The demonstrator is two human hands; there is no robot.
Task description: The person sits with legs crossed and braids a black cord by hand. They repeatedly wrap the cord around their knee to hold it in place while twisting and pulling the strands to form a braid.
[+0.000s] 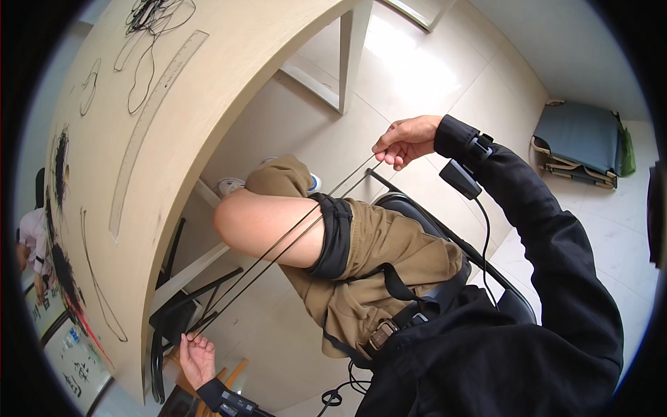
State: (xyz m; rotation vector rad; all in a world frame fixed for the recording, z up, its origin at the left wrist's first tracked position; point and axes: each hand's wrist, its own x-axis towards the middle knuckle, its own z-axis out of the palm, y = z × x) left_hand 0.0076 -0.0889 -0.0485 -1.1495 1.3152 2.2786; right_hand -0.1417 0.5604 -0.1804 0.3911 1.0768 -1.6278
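A long dark cord (269, 254) runs taut in two close strands across my lap, slanting over my bare thigh. My right hand (410, 142), at the upper right end, pinches the cord between thumb and fingers. At the lower left, close to the table edge, my left hand (198, 358) has its fingers closed round the other end. A darker, thicker stretch of cord shows just beyond the left fingertips. Whether it is a knot or bunched strands I cannot tell.
On the curved wooden table (201, 104) at left lie a clear ruler (156, 118), a tangle of black cord (149, 14), loose cord loops (101, 285) and dark bundles of strands (62, 271). A black-framed chair (514, 299) is under me. A folded blue cot (580, 139) leans at the wall. Another person (33, 240) sits far left.
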